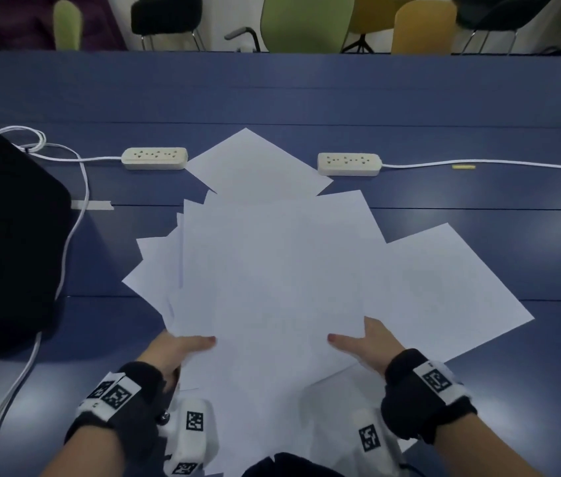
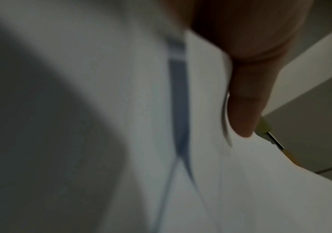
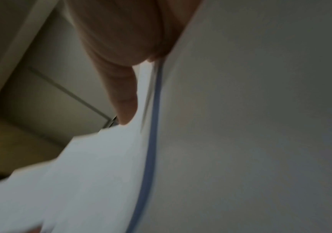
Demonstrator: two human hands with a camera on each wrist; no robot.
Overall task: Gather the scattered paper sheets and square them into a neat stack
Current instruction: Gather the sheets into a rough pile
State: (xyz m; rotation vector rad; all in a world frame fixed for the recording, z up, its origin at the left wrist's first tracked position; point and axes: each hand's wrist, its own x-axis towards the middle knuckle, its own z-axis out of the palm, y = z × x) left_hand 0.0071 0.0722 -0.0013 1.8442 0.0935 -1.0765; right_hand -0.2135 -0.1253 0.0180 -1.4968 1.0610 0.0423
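Both hands hold the near edge of the fanned paper sheets (image 1: 272, 270): the left hand (image 1: 175, 352) has its thumb on top and its fingers hidden beneath, and the right hand (image 1: 368, 342) grips the same way, the two set apart along that edge. Wrist views show each thumb (image 2: 248, 100) pressed on white paper, blurred. The sheets overlap at many angles in the middle of the blue worktop (image 1: 478, 98), one corner reaching between two white power strips (image 1: 154, 158) (image 1: 349, 163). Their white cords (image 1: 76, 215) run off to either side. A black object (image 1: 7, 235) sits at the left, touching the cord. Beyond the far edge stand chairs in green (image 1: 306, 22), yellow (image 1: 423, 25) and black (image 1: 165, 15).
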